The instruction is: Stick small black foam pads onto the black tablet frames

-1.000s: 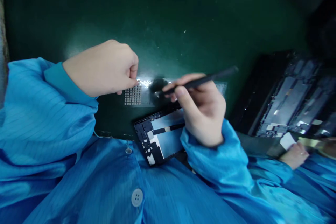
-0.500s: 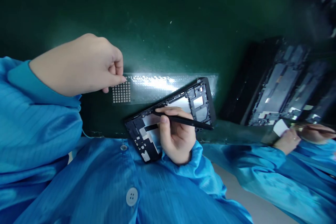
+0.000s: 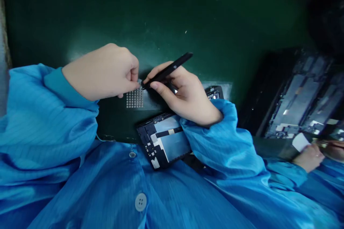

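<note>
My left hand [image 3: 107, 73] pinches the top edge of a clear sheet [image 3: 150, 104] that carries a grid of small greyish square pads [image 3: 134, 99]. Closed around black tweezers [image 3: 169, 71], my right hand [image 3: 186, 91] holds their tip at the upper right corner of the grid, close to my left fingertips. Whether the tip grips a pad is too small to tell. Below lies an opened black device housing [image 3: 172, 143], tilted at the table's front edge against my clothing; my right forearm and sleeve cover its middle.
Several similar opened housings [image 3: 287, 100] stand in a row at the right on the green table [image 3: 120, 14]. Beside them, a co-worker's hand [image 3: 309, 157] holds a white piece [image 3: 300, 142]. Part of a second hand shows at the right edge.
My right hand has moved up and left with the tweezers, from over the housing to the pad grid. My left hand keeps its pinch on the sheet. The whole view has shifted slightly.
</note>
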### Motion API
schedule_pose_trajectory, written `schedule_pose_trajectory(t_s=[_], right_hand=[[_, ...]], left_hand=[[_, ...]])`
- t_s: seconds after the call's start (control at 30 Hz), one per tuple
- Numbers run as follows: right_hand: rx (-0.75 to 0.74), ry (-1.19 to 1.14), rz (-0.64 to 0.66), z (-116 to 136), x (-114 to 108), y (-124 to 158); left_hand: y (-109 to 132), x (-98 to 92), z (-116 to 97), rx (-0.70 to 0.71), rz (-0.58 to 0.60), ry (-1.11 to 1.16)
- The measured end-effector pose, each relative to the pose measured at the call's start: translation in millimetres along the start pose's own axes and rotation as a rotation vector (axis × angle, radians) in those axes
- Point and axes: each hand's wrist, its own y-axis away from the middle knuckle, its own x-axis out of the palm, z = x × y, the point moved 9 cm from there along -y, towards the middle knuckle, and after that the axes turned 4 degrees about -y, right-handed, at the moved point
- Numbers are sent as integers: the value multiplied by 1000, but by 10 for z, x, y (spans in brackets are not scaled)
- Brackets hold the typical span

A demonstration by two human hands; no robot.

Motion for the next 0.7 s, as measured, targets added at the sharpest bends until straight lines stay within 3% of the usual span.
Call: schedule_pose_trajectory(t_s=[0.3,0.4,0.47,0.6,0.63,0.7], right_hand=[[-43,51,8,69,44,-16],[16,-84,-67,18,-45,40],[59,-197,-226,-6,-201,246],[49,-97,-769,74,-600,1063],[50,-53,-865,87,-632,1258],[74,-25,-929,44,-601,1492]], left_hand=[[13,-33,-26,16,-22,2],[14,-27,-11,4,-14,-13],[13,-27,-10,-5,-18,-14],[12,-12,16,-49,-15,13],[12,-8,29,-58,-13,11],[10,-2,63,-59,-9,1]])
